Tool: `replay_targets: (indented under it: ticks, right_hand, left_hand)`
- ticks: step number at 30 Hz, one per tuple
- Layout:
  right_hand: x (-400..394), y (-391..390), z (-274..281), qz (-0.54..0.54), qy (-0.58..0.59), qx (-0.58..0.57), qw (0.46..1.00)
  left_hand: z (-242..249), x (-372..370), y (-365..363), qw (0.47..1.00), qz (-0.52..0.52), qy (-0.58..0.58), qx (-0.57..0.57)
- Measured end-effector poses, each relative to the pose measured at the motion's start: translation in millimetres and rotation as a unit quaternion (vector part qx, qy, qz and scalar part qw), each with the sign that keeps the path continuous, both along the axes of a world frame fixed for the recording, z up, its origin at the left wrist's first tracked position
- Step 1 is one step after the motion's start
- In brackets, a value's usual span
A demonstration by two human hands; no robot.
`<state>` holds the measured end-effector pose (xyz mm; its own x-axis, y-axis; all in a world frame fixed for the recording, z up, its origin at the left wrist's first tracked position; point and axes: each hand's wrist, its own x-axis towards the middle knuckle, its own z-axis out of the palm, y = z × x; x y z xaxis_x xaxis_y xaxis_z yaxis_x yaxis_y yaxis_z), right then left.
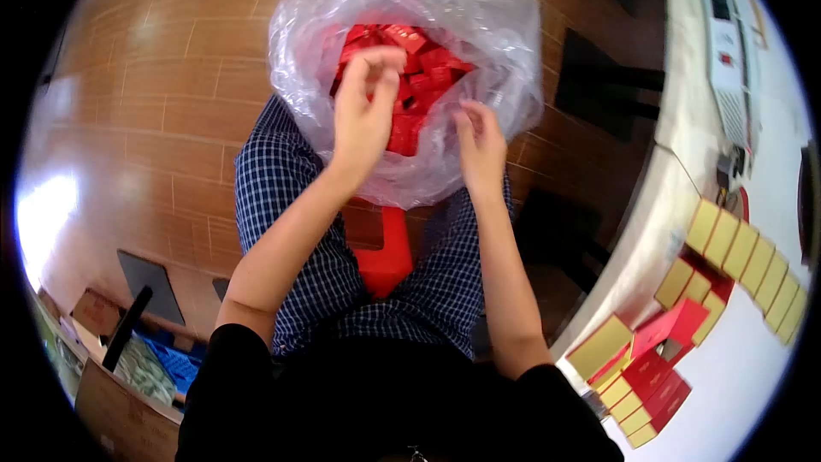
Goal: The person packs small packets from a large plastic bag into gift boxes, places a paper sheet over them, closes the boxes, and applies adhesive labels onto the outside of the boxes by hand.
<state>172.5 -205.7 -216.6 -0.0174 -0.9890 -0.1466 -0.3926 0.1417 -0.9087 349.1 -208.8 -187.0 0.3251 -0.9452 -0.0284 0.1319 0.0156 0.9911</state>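
A large clear plastic bag [500, 21] stands open in front of my knees, with many small red packets [434, 71] inside. Above the left side of its mouth is my left hand [368, 107], fingers curved and apart, somewhat blurred, with nothing visible between them. My right hand [481, 141] is at the bag's right rim, its thumb and fingertips closed together on the plastic. Below the bag, between my legs, part of a red stool [385, 269] shows.
On the right, a white table [735, 393] bears rows of gold boxes [748, 261], red boxes [654, 376] and a long white device [725, 60]. Dark stools [594, 73] stand beside it. Cardboard boxes [120, 415] and a blue crate [175, 361] are at the lower left.
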Motion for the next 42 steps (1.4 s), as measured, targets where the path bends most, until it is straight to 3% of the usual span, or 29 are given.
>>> replay_targets:
  ticks: [1, 4, 6, 11, 12, 15, 19, 21, 23, 26, 29, 30, 35, 36, 38, 42]
  right_hand:
    - [12, -23, -45, 0.029, -0.044, 0.042, 0.998]
    - [55, -74, -130, 0.088, 0.066, 0.122, 0.986]
    - [75, -99, -194, 0.079, 0.066, 0.234, 0.967]
    - [126, -145, -271, 0.072, 0.112, 0.346, 0.929]
    - [132, -150, -282, 0.08, 0.033, 0.357, 0.93]
    - [149, -153, -327, 0.06, 0.103, 0.315, 0.942]
    - [168, -152, -316, 0.014, 0.036, 0.278, 0.96]
    - [177, -149, -311, 0.079, -0.128, 0.17, 0.974]
    - [188, -140, -312, 0.051, -0.059, 0.145, 0.986]
    - [182, -134, -299, 0.039, -0.138, 0.197, 0.97]
    - [151, -124, -249, -0.043, 0.037, 0.227, 0.972]
    - [129, -119, -251, -0.06, -0.012, 0.244, 0.968]
    - [43, -96, -177, -0.175, -0.329, 0.295, 0.88]
    - [32, -90, -166, -0.177, -0.326, 0.289, 0.882]
    - [15, -80, -152, -0.183, -0.451, 0.312, 0.816]
    - [20, -65, -120, -0.22, -0.483, 0.302, 0.792]
  left_hand:
    - [-11, 16, -16, 0.999, 0.033, -0.006, -0.005]
    - [-36, 57, -57, 0.992, 0.114, -0.04, 0.027]
    - [-52, 77, -81, 0.978, 0.206, 0.041, 0.011]
    - [-86, 98, -97, 0.971, 0.214, 0.073, 0.074]
    - [-89, 101, -99, 0.969, 0.22, 0.075, 0.088]
    - [-91, 103, -101, 0.964, 0.221, 0.085, 0.12]
    - [-93, 109, -101, 0.966, 0.209, 0.101, 0.115]
    - [-94, 109, -100, 0.965, 0.206, 0.11, 0.122]
    - [-95, 107, -99, 0.965, 0.206, 0.113, 0.115]
    - [-92, 105, -98, 0.965, 0.204, 0.11, 0.12]
    - [-98, 104, -94, 0.971, 0.191, 0.099, 0.101]
    - [-98, 104, -94, 0.973, 0.184, 0.089, 0.105]
    - [-100, 88, -91, 0.973, 0.079, 0.1, 0.194]
    - [-106, 82, -87, 0.973, 0.075, 0.104, 0.19]
    - [-118, 70, -82, 0.968, -0.008, 0.073, 0.241]
    - [-106, 63, -81, 0.937, -0.072, 0.094, 0.329]
